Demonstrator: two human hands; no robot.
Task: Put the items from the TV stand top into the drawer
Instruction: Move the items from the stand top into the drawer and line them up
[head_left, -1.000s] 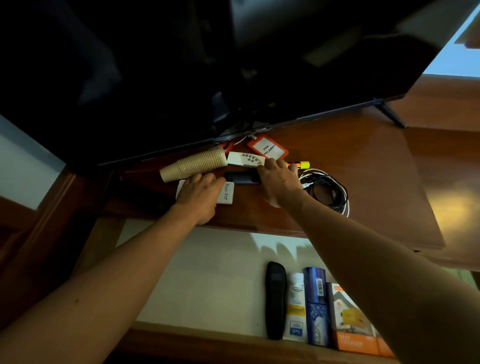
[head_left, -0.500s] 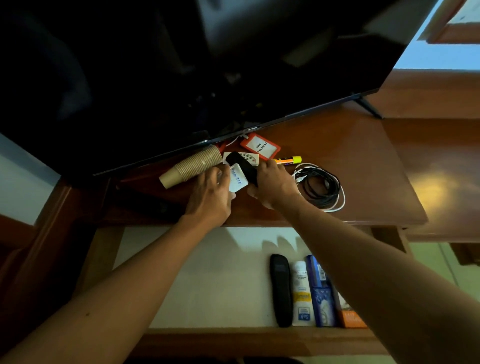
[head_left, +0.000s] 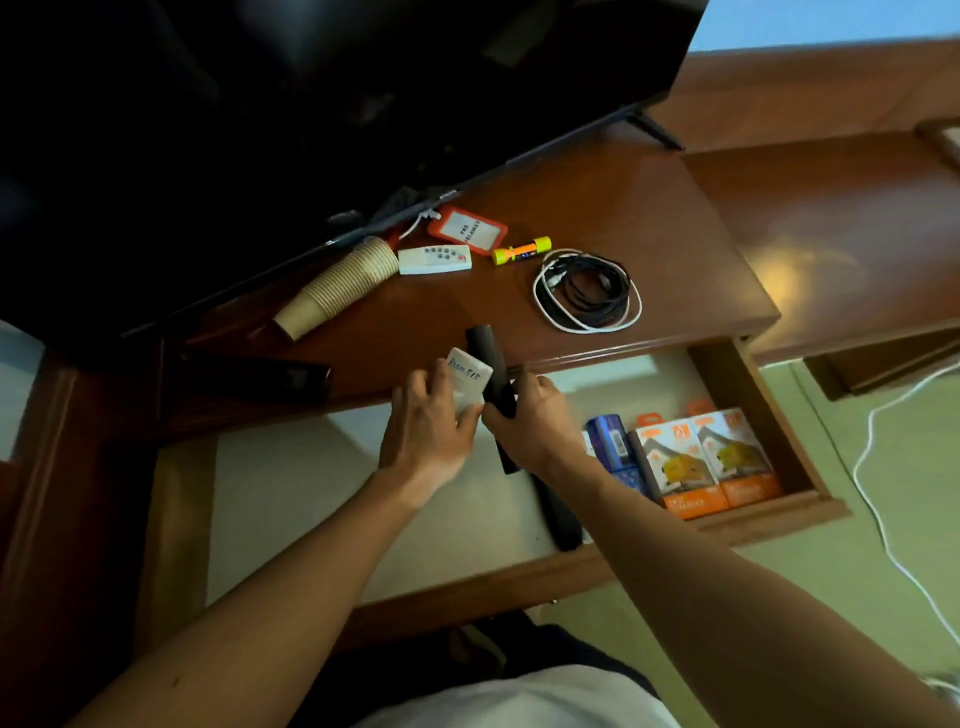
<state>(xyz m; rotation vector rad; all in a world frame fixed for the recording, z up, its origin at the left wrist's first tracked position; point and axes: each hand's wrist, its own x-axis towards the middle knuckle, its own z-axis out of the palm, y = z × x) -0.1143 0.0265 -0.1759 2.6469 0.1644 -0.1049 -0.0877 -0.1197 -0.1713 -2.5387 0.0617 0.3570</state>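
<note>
Left hand (head_left: 426, 426) gripping white remote (head_left: 467, 379), right hand (head_left: 530, 421) gripping black remote (head_left: 491, 369), above open drawer (head_left: 769, 431)

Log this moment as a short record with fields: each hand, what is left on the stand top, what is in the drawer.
left hand: holds white remote with handwritten label
right hand: grips black remote
hands' position: over the open drawer, at the stand's front edge
on stand top: paper cup stack lying on its side, small white remote, red tag, yellow marker, coiled cables
in drawer: another black remote, blue box, two orange boxes
</note>
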